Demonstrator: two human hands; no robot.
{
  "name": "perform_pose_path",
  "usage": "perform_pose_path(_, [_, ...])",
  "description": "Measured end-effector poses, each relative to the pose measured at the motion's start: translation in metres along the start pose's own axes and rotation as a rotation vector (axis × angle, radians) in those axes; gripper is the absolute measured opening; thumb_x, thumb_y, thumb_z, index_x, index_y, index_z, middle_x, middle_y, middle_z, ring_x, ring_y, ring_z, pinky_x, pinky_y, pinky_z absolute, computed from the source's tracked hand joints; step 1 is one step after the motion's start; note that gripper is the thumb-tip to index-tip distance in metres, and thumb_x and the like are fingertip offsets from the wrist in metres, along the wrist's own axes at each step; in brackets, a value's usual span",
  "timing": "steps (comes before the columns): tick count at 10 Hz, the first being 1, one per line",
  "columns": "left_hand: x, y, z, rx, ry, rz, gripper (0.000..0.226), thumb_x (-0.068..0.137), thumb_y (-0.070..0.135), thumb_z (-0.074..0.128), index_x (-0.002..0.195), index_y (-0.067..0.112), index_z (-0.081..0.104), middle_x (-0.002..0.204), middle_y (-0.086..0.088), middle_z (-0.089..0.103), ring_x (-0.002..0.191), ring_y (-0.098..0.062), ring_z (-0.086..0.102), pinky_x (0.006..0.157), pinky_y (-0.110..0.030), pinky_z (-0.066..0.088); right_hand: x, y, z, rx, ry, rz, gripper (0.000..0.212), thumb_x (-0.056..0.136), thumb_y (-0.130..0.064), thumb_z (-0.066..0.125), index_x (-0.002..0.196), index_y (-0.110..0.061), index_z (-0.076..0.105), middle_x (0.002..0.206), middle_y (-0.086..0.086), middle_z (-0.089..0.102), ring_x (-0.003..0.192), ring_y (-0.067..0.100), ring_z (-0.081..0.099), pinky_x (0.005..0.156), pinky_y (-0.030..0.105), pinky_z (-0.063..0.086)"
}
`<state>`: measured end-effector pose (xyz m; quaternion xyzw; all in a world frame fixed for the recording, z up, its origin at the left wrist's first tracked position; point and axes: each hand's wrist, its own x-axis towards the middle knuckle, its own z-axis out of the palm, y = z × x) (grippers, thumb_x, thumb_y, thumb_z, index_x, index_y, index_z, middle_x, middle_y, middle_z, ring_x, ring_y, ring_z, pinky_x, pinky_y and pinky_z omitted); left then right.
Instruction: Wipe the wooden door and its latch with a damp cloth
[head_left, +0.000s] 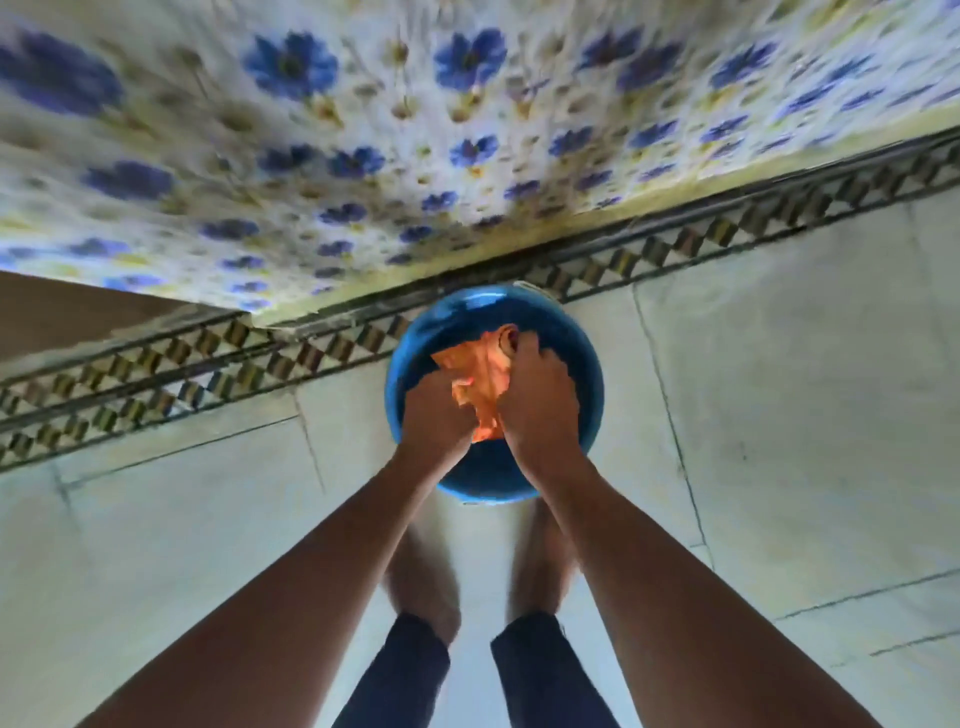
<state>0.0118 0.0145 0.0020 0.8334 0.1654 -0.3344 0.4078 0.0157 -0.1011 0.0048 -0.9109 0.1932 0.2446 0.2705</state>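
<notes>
An orange cloth (480, 382) is bunched between both my hands, right over a round blue bucket (582, 379) that stands on the floor. My left hand (434, 415) grips the cloth's left side. My right hand (540, 400) is closed on its right side, fingers curled over the top. The cloth's lower end hangs between my wrists. A brown surface (57, 312) at the far left edge may be the wooden door; no latch shows. The bucket's inside is mostly hidden by my hands.
A wall of white tiles with blue flowers (467, 130) rises just behind the bucket. A patterned border strip (675, 244) runs along its foot. The floor is pale tile (779, 415). My bare feet (426, 587) stand just behind the bucket.
</notes>
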Motion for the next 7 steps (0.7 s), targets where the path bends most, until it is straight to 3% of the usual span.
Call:
perform_pose_path(1, [0.032, -0.018, 0.021, 0.081, -0.010, -0.100, 0.031, 0.079, 0.023, 0.061, 0.098, 0.006, 0.079, 0.096, -0.015, 0.078, 0.100, -0.034, 0.072, 0.078, -0.029, 0.052, 0.035, 0.017, 0.042, -0.004, -0.048, 0.039, 0.018, 0.100, -0.027, 0.054, 0.114, -0.017, 0.055, 0.101, 0.009, 0.066, 0.090, 0.031, 0.062, 0.070, 0.035, 0.049])
perform_pose_path(2, [0.058, -0.040, 0.042, 0.136, -0.001, -0.216, 0.033, 0.089, 0.013, 0.064, 0.119, 0.000, 0.074, 0.120, -0.024, 0.073, 0.119, -0.038, 0.066, 0.098, -0.040, 0.050, 0.060, 0.032, 0.065, 0.030, -0.105, 0.087, 0.032, 0.107, -0.027, 0.040, 0.112, -0.007, 0.065, 0.103, 0.007, 0.065, 0.084, 0.022, 0.053, 0.050, 0.010, 0.037])
perform_pose_path(3, [0.074, -0.062, 0.060, 0.192, 0.089, -0.202, 0.027, 0.092, 0.009, 0.065, 0.115, -0.003, 0.072, 0.120, -0.026, 0.071, 0.117, -0.039, 0.066, 0.097, -0.042, 0.050, 0.071, 0.040, 0.081, 0.160, -0.120, 0.170, 0.035, 0.108, -0.015, 0.037, 0.120, 0.004, 0.063, 0.110, 0.017, 0.063, 0.088, 0.027, 0.062, 0.051, 0.004, 0.039])
perform_pose_path(4, [0.077, -0.064, 0.073, 0.148, 0.098, -0.218, 0.031, 0.103, 0.008, 0.046, 0.123, -0.006, 0.066, 0.128, -0.026, 0.065, 0.122, -0.039, 0.062, 0.101, -0.044, 0.047, 0.079, 0.042, 0.099, 0.242, -0.076, 0.185, 0.033, 0.097, -0.017, 0.043, 0.105, 0.000, 0.071, 0.108, 0.018, 0.072, 0.106, 0.034, 0.066, 0.091, 0.032, 0.053])
perform_pose_path(5, [0.087, -0.068, 0.078, 0.162, 0.050, -0.289, 0.038, 0.107, 0.010, 0.042, 0.139, -0.001, 0.058, 0.143, -0.024, 0.057, 0.134, -0.038, 0.055, 0.110, -0.042, 0.043, 0.088, 0.050, 0.111, 0.331, -0.034, 0.166, 0.038, 0.086, -0.023, 0.046, 0.101, -0.004, 0.075, 0.108, 0.017, 0.075, 0.112, 0.031, 0.067, 0.100, 0.041, 0.051])
perform_pose_path(6, [0.085, -0.055, 0.065, 0.103, 0.028, -0.280, 0.040, 0.102, 0.015, 0.056, 0.140, 0.003, 0.059, 0.142, -0.022, 0.060, 0.133, -0.036, 0.057, 0.110, -0.039, 0.046, 0.087, 0.047, 0.099, 0.350, -0.093, 0.223, 0.027, 0.086, -0.012, 0.060, 0.108, -0.008, 0.075, 0.111, 0.015, 0.077, 0.114, 0.030, 0.069, 0.098, 0.037, 0.054])
perform_pose_path(7, [0.057, -0.040, 0.044, 0.028, 0.085, -0.233, 0.043, 0.092, 0.009, 0.063, 0.135, 0.006, 0.065, 0.133, -0.020, 0.068, 0.128, -0.034, 0.061, 0.106, -0.036, 0.046, 0.064, 0.032, 0.068, 0.296, -0.114, 0.191, 0.033, 0.084, -0.006, 0.062, 0.113, -0.010, 0.076, 0.112, 0.013, 0.077, 0.115, 0.031, 0.068, 0.097, 0.031, 0.052])
